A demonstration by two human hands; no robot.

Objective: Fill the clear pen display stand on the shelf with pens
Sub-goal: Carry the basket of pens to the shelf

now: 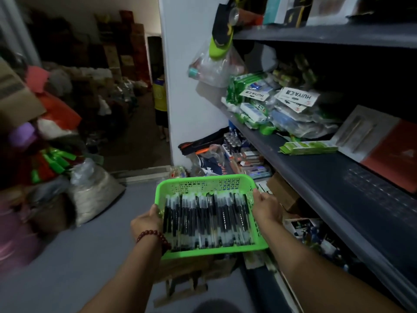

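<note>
Inspector: Position of the pens (207, 222)?
Clerk: Packed lying flat in the green plastic basket (198, 179), held in the air just off the front edge of the grey shelf (316, 168).
Inspector: Fingers?
Clerk: The left hand (146, 222) and right hand (266, 207) each grip a side rim, fingers curled round it.

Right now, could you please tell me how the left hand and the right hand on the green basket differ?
The left hand wears a red bead bracelet; the right hand has a bare wrist. The left hand grips the left rim of the basket, the right hand its right rim, slightly farther from the camera. Both hold the basket of pens.
</note>
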